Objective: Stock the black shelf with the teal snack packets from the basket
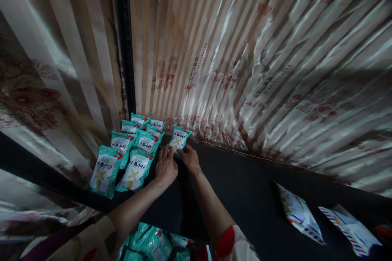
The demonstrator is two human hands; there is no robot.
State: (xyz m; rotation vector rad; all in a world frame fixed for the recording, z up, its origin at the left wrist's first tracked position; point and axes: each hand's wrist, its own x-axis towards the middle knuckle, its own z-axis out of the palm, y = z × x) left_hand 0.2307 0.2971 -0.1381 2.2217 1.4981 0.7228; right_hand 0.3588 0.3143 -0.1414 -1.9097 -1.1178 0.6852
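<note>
Both of my hands are at a teal and white snack bag [178,138] near the back of a black shelf [239,179]. My left hand [166,167] lies at the bag's lower left, its fingers reaching toward it. On the other side, my right hand [190,159] has thumb and fingers closed on the bag's lower right edge. To the left, matching bags lean in two rows, with a front left bag [105,171] and a front right bag [135,170] closest to me.
Below the shelf edge, more teal bags [154,244] are piled. Two white packets with red and blue striped edges, a nearer packet [350,228] and another packet [300,212], lie at right. A dark post [124,40] and striped curtain [196,49] stand behind.
</note>
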